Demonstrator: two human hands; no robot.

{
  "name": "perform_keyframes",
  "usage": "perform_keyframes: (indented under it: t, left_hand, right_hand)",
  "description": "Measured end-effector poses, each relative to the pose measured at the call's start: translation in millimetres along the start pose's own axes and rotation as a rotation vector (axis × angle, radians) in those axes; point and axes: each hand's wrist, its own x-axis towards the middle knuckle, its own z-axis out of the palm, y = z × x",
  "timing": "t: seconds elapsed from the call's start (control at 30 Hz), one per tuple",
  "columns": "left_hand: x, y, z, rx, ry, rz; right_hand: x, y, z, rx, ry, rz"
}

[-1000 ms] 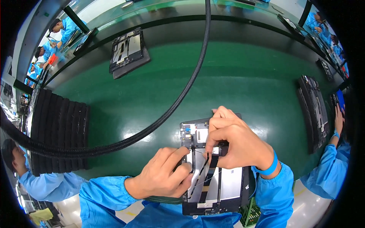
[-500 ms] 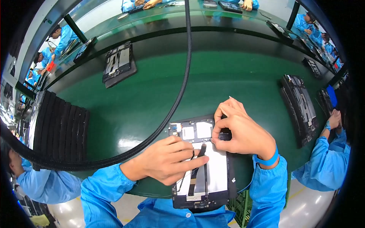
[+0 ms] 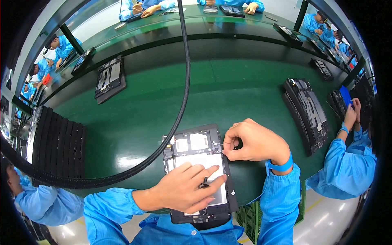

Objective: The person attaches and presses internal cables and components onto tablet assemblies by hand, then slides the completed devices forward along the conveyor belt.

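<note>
Thumb and forefinger of the right hand (image 3: pixel 254 143) meet in a closed grip just beside the right edge of an opened tablet (image 3: pixel 204 158); whether something thin is caught between them is too small to tell. Palm down, the left hand (image 3: pixel 183 188) lies over the lower half of the same tablet, its fingers spread apart, with a dark strip (image 3: pixel 205 179) showing between two of them. The tablet is at the near edge of the green surface (image 3: pixel 143 106), right in front of the person, inner side up, with pale panels inside a black frame. A blue band (image 3: pixel 282 165) circles the right wrist.

Around this, a thick black cable (image 3: pixel 185 81) hangs from above and curves off to the left, passing in front of the tablet's upper left corner. On the left, a row of black slabs (image 3: pixel 57 149) is packed closely together. Farther back on that side rests another opened tablet (image 3: pixel 109 77); to the right is a stack of opened tablets (image 3: pixel 308 114). At the far right, a co-worker's hands (image 3: pixel 352 114) are by a blue sheet (image 3: pixel 346 96). A green crate (image 3: pixel 249 222) shows below the near edge.
</note>
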Motion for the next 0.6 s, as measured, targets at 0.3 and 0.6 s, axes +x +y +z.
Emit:
perform_keyframes:
  t: [0.3,0.6]
  left_hand:
    - [-4.7,5.6,11.1,0.169,0.011,-0.080]
    - [1.3,7.2,11.9,0.202,0.059,-0.172]
  right_hand:
    - [3.9,2.8,-2.5,0.143,-0.122,-0.018]
    - [9.8,13.1,-0.5,0.137,-0.096,0.030]
